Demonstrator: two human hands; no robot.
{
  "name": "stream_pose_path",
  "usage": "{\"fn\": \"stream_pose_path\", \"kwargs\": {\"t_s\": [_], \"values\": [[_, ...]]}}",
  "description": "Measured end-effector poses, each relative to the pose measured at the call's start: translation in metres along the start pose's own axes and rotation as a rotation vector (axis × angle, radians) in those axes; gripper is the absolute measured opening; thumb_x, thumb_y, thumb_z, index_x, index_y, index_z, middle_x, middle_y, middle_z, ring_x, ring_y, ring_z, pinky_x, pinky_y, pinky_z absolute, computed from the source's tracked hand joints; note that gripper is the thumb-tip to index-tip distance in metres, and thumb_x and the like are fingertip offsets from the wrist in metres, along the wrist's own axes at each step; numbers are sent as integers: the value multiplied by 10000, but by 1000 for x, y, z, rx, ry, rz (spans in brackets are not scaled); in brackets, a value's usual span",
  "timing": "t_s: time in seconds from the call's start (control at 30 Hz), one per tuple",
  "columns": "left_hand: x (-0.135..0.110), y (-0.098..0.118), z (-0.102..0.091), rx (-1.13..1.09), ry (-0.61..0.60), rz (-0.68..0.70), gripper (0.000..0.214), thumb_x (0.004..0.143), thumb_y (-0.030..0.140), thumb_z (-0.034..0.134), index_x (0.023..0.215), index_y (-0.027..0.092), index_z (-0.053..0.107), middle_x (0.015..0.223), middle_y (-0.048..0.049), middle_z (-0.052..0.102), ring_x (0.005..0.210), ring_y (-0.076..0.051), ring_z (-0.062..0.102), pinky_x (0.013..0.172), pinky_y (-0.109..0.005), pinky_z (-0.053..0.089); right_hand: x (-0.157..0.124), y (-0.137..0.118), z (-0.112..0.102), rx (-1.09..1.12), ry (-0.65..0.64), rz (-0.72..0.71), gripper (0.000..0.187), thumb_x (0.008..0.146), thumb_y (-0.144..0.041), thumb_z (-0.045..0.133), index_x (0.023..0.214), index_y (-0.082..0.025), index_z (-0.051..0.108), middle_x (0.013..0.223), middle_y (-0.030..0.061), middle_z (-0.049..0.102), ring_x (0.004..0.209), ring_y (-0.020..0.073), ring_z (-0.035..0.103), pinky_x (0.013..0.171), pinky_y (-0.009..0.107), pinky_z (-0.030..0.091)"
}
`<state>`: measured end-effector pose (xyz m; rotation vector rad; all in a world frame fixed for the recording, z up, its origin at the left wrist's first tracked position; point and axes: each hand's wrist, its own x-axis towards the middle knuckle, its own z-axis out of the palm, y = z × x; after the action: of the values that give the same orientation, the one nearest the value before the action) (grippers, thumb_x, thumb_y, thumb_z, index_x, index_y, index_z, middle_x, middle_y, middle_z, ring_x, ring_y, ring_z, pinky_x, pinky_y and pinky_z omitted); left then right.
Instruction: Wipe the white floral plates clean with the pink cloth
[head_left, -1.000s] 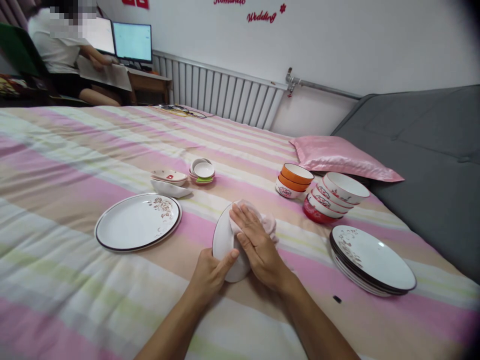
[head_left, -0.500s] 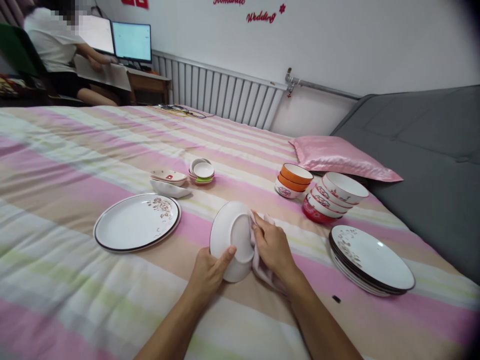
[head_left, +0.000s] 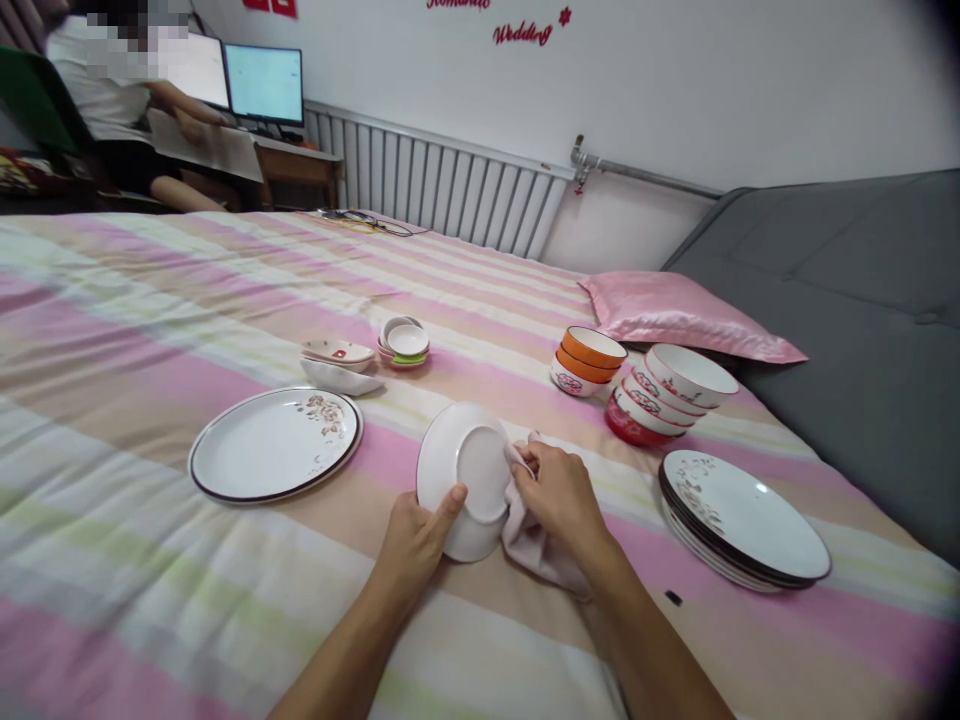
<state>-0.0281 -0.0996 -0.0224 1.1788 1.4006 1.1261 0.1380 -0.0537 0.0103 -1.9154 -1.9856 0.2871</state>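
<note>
Around you on the striped bedspread [head_left: 150, 330], crockery stood on both sides. To your left lay an oval plate [head_left: 262, 450] with a dark rim and brown flowers, and just beyond it some small dishes [head_left: 337, 352] and little stacked bowls [head_left: 405, 342]. To your right, orange bowls [head_left: 592, 360] stood stacked near a taller pile of patterned bowls [head_left: 694, 378], with a stack of oval plates [head_left: 750, 515] nearer you and a small black object [head_left: 673, 598] beside your right forearm. A pink pillow [head_left: 690, 315] lay behind the bowls; at far left, another person [head_left: 105, 100] sat near two monitors.

Both your forearms reached forward from the near edge and came together at the middle. Your left hand [head_left: 415, 540] grasped the white plate [head_left: 480, 470] at its near-left edge, thumb over the underside, fingers hidden behind. Your right hand [head_left: 559, 495] had its grip closed on a pale pink cloth [head_left: 540, 550], pinched against the plate's right edge. The plate was tilted up between your hands, its foot ring facing you.
</note>
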Motion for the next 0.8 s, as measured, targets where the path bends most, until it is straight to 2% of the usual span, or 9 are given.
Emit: {"fn": "stream_pose_path", "kwargs": {"t_s": [0.27,0.5,0.67,0.8], "values": [[-2,9,0,-94,59,-30,485,634,601,597,491,163,446,464,12,407,481,-103,349,437,-226,288,1,8,-5,9,-107,-90,164,735,-199,516,587,-180,584,691,28,599,588,124,504,546,241,245],[0,4,0,-53,38,-32,505,685,618,542,511,160,421,484,29,352,487,-86,312,443,-218,281,0,12,-8,46,-240,-144,114,709,-192,524,601,-177,554,672,0,530,577,103,468,532,232,216],[1,4,0,-67,65,-17,483,676,590,573,536,134,496,503,2,444,498,-107,384,457,-223,329,-1,12,-9,51,-282,-192,126,700,-185,518,581,-175,476,637,-19,477,559,93,427,530,223,219],[1,4,-1,-71,68,-33,487,672,587,581,551,117,538,510,-13,490,505,-122,423,472,-231,359,-2,12,-9,81,-343,-222,107,674,-194,542,583,-171,492,646,-16,482,567,96,433,531,217,244]]}}
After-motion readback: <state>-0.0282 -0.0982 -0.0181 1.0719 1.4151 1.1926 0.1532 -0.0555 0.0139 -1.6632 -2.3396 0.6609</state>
